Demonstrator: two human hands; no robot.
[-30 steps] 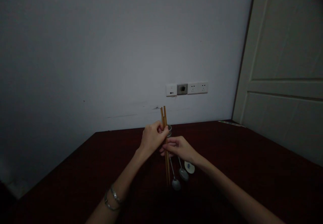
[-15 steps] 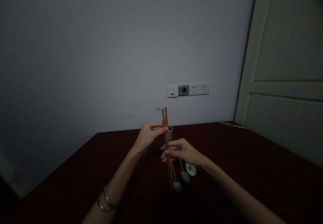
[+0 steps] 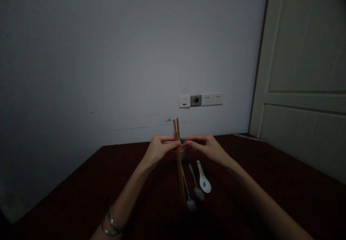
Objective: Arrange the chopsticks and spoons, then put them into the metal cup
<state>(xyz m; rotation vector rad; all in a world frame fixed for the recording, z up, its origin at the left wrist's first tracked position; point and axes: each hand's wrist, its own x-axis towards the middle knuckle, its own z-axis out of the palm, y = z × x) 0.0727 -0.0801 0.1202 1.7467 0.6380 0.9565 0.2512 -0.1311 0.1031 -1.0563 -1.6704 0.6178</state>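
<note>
My left hand [image 3: 160, 149] pinches a bundle of wooden chopsticks [image 3: 179, 171] near their top and holds them upright, with their lower ends near the dark red table [image 3: 270, 182]. My right hand [image 3: 207, 147] is raised level with the left one, its fingertips pinched together right beside the chopsticks, touching or nearly touching them. A small metal cup [image 3: 182, 152] stands on the table behind the chopsticks, mostly hidden by my hands. Two metal spoons [image 3: 196, 190] and a white ceramic spoon [image 3: 204, 182] with a blue mark lie on the table below my right hand.
A plain wall with a row of sockets [image 3: 200, 100] rises behind the table. A cream door [image 3: 305, 88] stands at the right. A thin pale strip [image 3: 247, 137] lies at the table's far right corner. Bracelets [image 3: 110, 225] circle my left wrist.
My right hand has let go lower down the chopsticks and risen to their upper part, uncovering the white spoon. My left hand went from a full grip to a fingertip pinch.
</note>
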